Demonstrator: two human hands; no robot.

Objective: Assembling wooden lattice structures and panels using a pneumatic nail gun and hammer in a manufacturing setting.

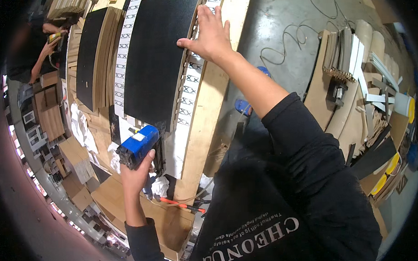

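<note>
My left hand (137, 172) grips a blue and black staple gun (140, 145) whose nose meets the near edge of a black panel (162, 58). The panel lies on a white patterned strip (187, 96) atop a long plywood workbench (204, 130). My right hand (210, 34) presses flat on the panel's far right edge, thumb on the black surface, fingers spread over its slotted wooden side. An orange air hose (179, 204) trails below the gun.
A second black panel with a stack of thin wooden boards (96, 56) lies to the left. Another person's hands (49, 41) work at the far left. Offcuts and white strips (353, 56) pile up at the right, with cables on the concrete floor (284, 36).
</note>
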